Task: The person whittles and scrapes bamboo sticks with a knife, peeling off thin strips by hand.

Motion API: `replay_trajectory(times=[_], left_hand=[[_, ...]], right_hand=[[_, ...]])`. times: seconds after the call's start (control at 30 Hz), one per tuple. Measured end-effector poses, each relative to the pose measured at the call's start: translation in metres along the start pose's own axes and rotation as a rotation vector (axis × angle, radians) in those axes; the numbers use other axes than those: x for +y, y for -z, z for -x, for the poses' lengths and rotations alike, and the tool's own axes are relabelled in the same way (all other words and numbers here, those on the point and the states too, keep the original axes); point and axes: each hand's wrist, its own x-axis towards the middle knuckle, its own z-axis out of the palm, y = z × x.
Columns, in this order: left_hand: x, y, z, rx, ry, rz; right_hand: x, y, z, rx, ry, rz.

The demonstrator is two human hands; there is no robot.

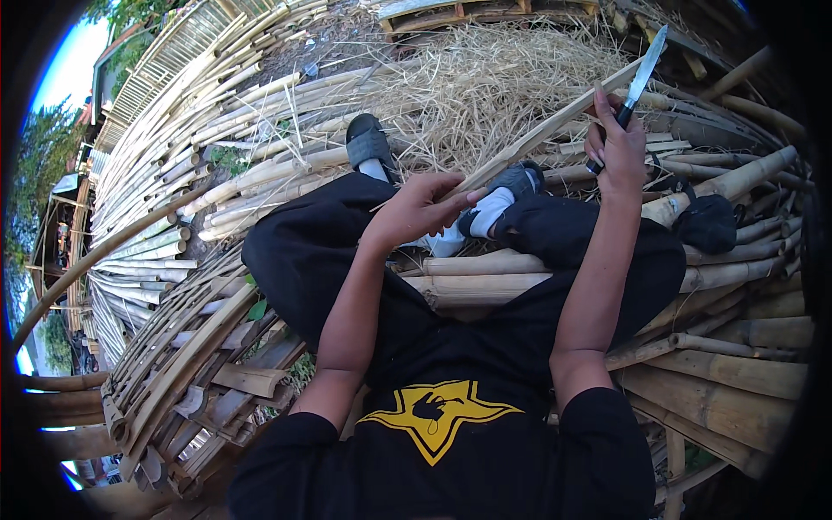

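A long flat bamboo strip (539, 134) slants across in front of me, rising from lower left to upper right. Its near end lies in my left hand (422, 206), between thumb and fingers. Up at the right, my right hand (618, 147) is closed round the black handle of a knife (643, 76), whose silver blade points up and away. The fingers of that hand also touch the strip near its far end. The blade overlaps the strip's far end in view; whether the two touch I cannot tell.
Pale shavings (485, 82) heap up beyond my feet. Bamboo poles (165, 139) lie stacked at the left, with split pieces (208, 373) nearer. I sit on bamboo poles (477, 282). A black cloth or bag (706, 224) lies at the right. A wooden pallet (468, 16) stands at the back.
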Motion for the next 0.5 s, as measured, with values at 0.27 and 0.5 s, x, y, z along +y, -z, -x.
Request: replay_trajectory(times=[0.27,0.5], left_hand=[[-0.008,-0.015,-0.01,0.009,-0.036,0.134],[-0.02,-0.021,-0.025,0.282,-0.161,0.211]], right_hand=[[0.002,-0.017,0.011,-0.041,-0.017,0.021],[0.009,-0.036,0.018,-0.139,-0.092,0.057]])
